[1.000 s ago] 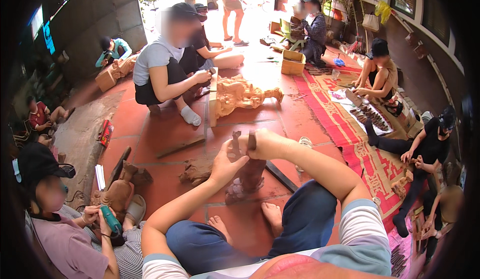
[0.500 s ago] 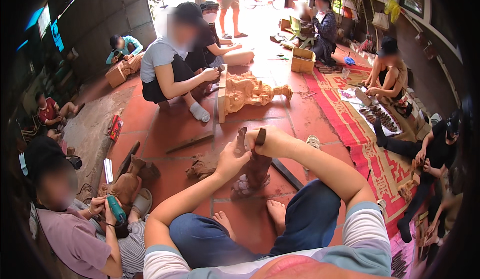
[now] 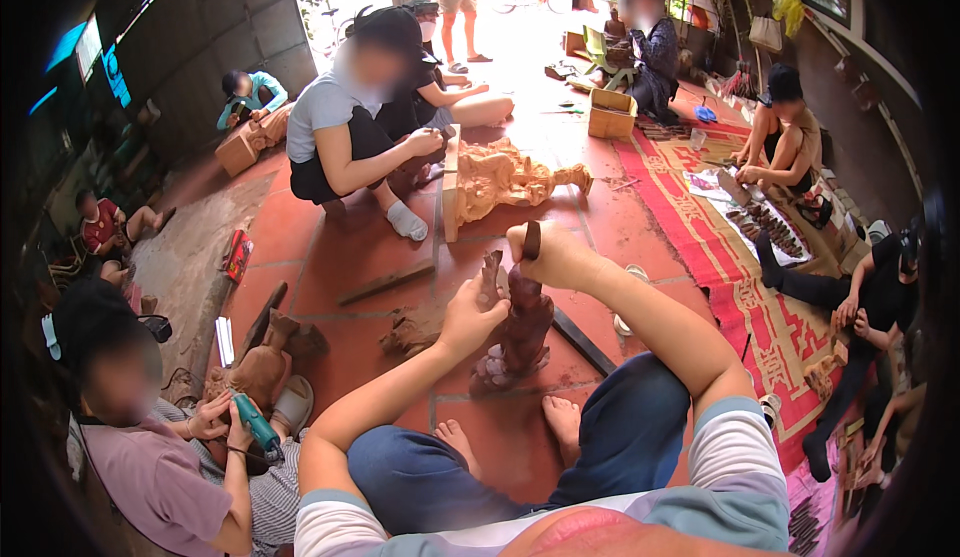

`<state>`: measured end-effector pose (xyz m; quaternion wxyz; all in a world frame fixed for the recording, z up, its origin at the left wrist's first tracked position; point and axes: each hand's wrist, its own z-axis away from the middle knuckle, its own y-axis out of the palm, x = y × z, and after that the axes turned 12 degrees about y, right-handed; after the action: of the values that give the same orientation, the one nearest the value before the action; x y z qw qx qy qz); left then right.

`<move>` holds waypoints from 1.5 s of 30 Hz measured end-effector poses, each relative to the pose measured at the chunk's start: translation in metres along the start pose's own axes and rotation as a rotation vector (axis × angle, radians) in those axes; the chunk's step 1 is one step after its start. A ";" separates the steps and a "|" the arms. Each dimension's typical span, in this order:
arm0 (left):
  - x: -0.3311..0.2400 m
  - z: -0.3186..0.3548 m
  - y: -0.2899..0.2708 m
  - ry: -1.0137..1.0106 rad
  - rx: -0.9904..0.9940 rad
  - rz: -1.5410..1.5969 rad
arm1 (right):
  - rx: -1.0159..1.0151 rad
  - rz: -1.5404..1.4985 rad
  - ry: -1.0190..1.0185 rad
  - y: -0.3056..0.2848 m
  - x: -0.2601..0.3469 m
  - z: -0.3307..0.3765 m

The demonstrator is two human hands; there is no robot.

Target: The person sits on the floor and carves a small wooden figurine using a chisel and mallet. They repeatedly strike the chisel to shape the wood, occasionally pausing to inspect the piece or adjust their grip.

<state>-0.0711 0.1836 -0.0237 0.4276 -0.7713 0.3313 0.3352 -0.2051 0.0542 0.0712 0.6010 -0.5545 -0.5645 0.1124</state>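
Brown single figurine (image 3: 526, 329), two hands (image 3: 474, 315) (image 3: 556, 255), one strip (image 3: 532, 240)

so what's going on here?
The person's left hand grips an upright wooden piece beside a dark carved figure, which stands on the tiled floor. The right hand holds a dark strip close to the figure's top; whether it touches is unclear. To the left, a co-worker holds a teal tool by a wooden carving. Ahead, another co-worker squats beside a paler carving lying down.
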 end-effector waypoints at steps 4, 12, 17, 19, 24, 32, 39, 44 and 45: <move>0.008 -0.001 0.003 0.037 -0.029 0.029 | -0.004 -0.272 0.038 -0.017 -0.007 0.005; 0.005 -0.001 0.002 -0.001 -0.003 0.077 | -0.048 -0.384 0.257 -0.028 -0.016 0.009; 0.013 -0.001 0.001 0.102 0.030 0.078 | -0.123 -0.633 0.242 -0.028 -0.035 0.008; 0.018 -0.006 -0.003 0.092 0.091 0.257 | -0.167 -0.636 0.164 -0.026 -0.052 0.008; -0.023 -0.014 -0.037 0.037 -0.086 0.302 | -0.168 -0.545 0.271 -0.044 -0.062 0.021; -0.051 -0.038 -0.052 -0.005 -0.072 0.150 | -0.330 -0.955 0.306 -0.063 -0.046 0.038; -0.034 -0.031 -0.023 -0.383 0.203 0.128 | -0.313 -1.017 0.235 -0.060 -0.040 0.054; -0.034 -0.030 -0.023 -0.497 0.158 0.148 | -0.152 -0.829 -0.124 -0.077 -0.023 0.073; -0.033 -0.029 -0.022 -0.507 0.143 0.120 | -0.115 -0.796 -0.103 -0.079 -0.022 0.078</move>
<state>-0.0655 0.1744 0.0246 0.5298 -0.6095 0.2815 0.5183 -0.3138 0.0515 0.1020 0.5365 -0.3191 -0.7698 -0.1332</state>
